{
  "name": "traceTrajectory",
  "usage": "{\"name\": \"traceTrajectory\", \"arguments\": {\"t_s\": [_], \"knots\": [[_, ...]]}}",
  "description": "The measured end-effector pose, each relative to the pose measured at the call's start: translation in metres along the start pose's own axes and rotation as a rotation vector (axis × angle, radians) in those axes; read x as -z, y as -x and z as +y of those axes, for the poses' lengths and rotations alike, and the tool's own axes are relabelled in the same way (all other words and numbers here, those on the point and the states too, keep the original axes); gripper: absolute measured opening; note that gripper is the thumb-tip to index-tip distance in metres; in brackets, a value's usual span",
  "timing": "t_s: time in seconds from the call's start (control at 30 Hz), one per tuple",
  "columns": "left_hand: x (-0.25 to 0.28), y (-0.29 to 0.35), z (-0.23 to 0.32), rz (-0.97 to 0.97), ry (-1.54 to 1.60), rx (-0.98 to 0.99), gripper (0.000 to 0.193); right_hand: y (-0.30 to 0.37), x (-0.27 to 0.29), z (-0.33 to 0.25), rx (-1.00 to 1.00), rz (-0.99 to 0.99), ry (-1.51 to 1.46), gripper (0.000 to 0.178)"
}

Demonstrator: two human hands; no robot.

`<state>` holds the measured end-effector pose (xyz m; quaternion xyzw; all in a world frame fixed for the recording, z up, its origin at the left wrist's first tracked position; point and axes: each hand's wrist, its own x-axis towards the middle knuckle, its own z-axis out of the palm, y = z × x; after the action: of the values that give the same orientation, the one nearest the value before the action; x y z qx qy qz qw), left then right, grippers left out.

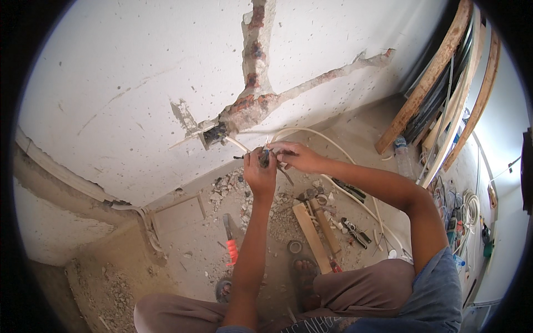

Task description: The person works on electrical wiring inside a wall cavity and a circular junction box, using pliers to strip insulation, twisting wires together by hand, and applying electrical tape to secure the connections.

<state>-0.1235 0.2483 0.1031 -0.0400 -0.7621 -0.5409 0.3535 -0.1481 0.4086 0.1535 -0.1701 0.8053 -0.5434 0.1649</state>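
A pale cable [237,145] runs from the dark opening [214,134] in the wall to my hands. My left hand [260,173] is closed around its end, with thin stripped wires [267,145] sticking up above the fingers. A small dark object [264,159] also shows between the left thumb and fingers; its kind is hard to make out. My right hand [300,157] comes in from the right, its fingers pinched at the wires. What sits between those fingertips is hidden. Another pale cable [327,139] arches behind the right hand down to the floor.
Chiselled grooves [252,105] cut the white wall. On the floor are rubble [223,191], an orange-handled chisel [231,250], wood strips [311,236], a tape roll [295,246] and pliers [355,232]. Planks [425,83], a bottle [402,155] and coiled cable [471,211] stand at right.
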Motion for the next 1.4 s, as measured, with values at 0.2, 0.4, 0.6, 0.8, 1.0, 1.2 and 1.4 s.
{"name": "traceTrajectory", "arguments": {"t_s": [0.2,0.4,0.6,0.8,1.0,1.2,1.4], "knots": [[0.003,0.0,0.001,-0.012,-0.013,0.01,0.032,-0.015,0.005,-0.017,-0.002,0.071,-0.268,0.043],[0.002,0.002,0.007,-0.041,0.024,0.069,0.037,-0.054,0.028,-0.023,0.026,-0.059,0.061,0.022],[0.004,0.005,0.002,-0.035,0.078,0.067,0.036,-0.083,0.047,-0.034,-0.364,-0.212,-0.157,0.017],[0.006,0.006,-0.002,-0.015,0.051,0.107,0.035,-0.045,0.039,-0.004,0.078,-0.105,0.137,0.016],[0.009,0.002,-0.005,-0.012,0.014,-0.008,0.026,-0.022,0.013,-0.017,0.463,0.12,0.499,0.013],[0.005,0.004,-0.007,-0.059,0.011,0.056,0.021,-0.024,0.019,-0.016,0.567,0.11,0.72,0.011],[-0.001,0.009,-0.023,0.008,0.056,-0.02,0.022,-0.031,0.022,-0.035,0.784,0.015,1.092,0.013]]}}
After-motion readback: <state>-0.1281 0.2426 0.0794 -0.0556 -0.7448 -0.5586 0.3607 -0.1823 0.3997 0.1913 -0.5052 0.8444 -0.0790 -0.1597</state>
